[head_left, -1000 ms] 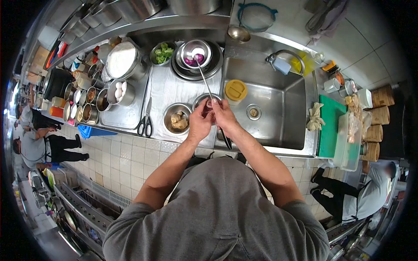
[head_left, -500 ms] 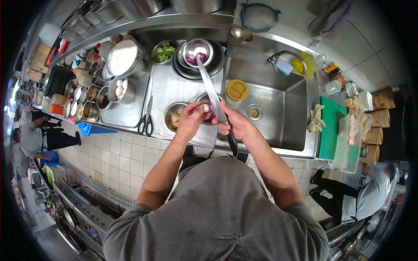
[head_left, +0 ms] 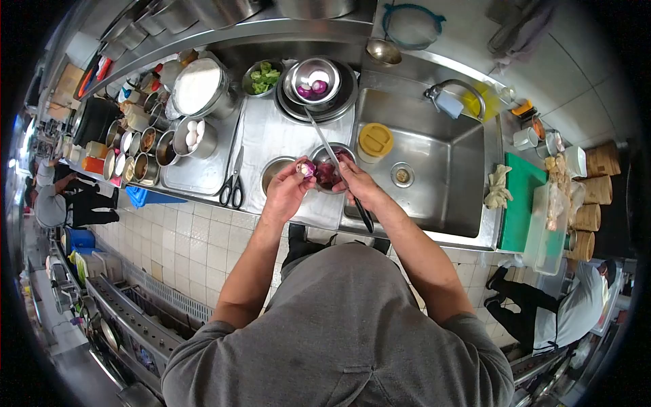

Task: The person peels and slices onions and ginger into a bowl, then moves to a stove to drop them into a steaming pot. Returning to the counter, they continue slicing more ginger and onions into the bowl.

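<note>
Here's the sink (head_left: 434, 186), the biggest thing on the bench, broad, steel and square-cornered. Off its right side lies the green board (head_left: 521, 183), and off its left, towards the back, sits a stack of dark pans (head_left: 349, 107). On top of that stack, left of the sink again, a shiny bowl (head_left: 333, 78) carries purple onions (head_left: 312, 89).

Down to the knife (head_left: 321, 139), long and slim, slanting over the sink's left edge, its tip aimed at the far side and its black handle towards the body. The scissors (head_left: 234, 184) lie well apart, far left of the sink.

And the hands! The right hand (head_left: 361, 186), just by the sink's left edge, wraps its fingers about the knife. The left hand (head_left: 285, 195), farther left of the sink, has thumb and fingertips pinched together. Just left of the sink a smaller bowl (head_left: 317, 158) holds dark red pieces, and at the sink's left side stands a yellow-lidded tub (head_left: 376, 141). Smallest of all, the single onion (head_left: 307, 169), white and purple, is up in that left-hand pinch, left of the sink, beside the smaller bowl.
</note>
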